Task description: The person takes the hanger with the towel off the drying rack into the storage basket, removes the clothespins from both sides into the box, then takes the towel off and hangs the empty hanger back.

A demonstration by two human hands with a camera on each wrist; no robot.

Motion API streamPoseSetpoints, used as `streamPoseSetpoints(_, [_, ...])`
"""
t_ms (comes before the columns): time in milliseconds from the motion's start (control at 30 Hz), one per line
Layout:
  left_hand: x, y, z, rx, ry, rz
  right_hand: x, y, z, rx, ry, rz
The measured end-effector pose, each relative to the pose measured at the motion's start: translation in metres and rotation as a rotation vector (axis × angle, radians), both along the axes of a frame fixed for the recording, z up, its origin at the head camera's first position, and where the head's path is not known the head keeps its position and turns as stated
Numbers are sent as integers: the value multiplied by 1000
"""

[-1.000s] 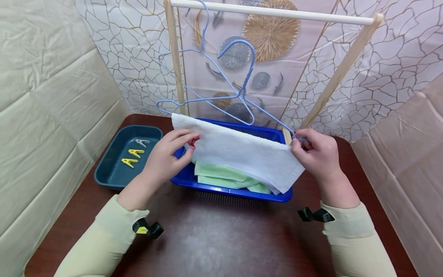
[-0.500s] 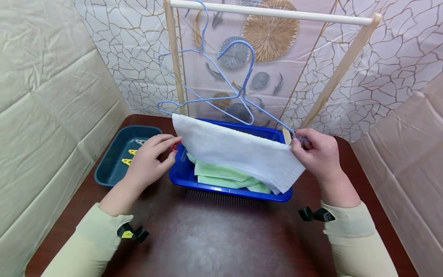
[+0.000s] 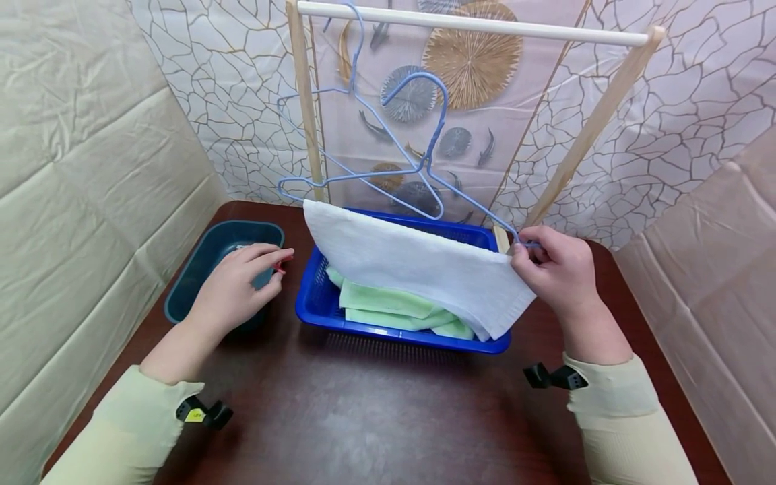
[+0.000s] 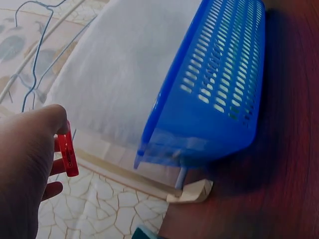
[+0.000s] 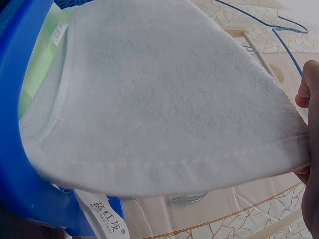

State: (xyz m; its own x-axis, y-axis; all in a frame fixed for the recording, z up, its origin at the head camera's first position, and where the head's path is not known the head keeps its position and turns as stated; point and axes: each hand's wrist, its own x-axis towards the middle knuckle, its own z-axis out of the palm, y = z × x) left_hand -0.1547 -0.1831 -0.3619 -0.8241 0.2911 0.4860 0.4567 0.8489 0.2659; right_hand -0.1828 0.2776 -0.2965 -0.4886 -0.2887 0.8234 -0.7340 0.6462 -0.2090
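My left hand (image 3: 235, 286) is over the near right side of the dark teal tray, pinching a red clothespin (image 4: 68, 152) between thumb and fingers. The right hand (image 3: 556, 266) grips the right end of a blue wire hanger (image 3: 388, 174) together with a corner of the white towel (image 3: 418, 266). That towel hangs folded over the hanger's lower bar, and its lower edge dips into the blue basket (image 3: 364, 329). Light green towels (image 3: 394, 306) lie inside the basket beneath it. The hanger's hook points up, free of the rod.
A white rod (image 3: 473, 23) on wooden posts (image 3: 306, 101) spans the back, with a second blue hanger (image 3: 354, 74) hooked on its left end. The teal tray (image 3: 176, 303) stands left of the basket, its inside mostly hidden by my hand. Fabric walls enclose the dark table (image 3: 376, 417).
My left hand has moved left and slightly down, carrying the red clothespin away from the towel's left part to over the tray. The right hand stays put with the hanger and towel.
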Motion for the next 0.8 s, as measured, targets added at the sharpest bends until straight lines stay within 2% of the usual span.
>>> streamPoseSetpoints(433, [4,-18,-9,-99,-145,66,-1,0,-1,0,16,-5])
streamPoseSetpoints(800, [0,-41,-21,-158,-198,69,-2,-1,-5,-1,5,-2])
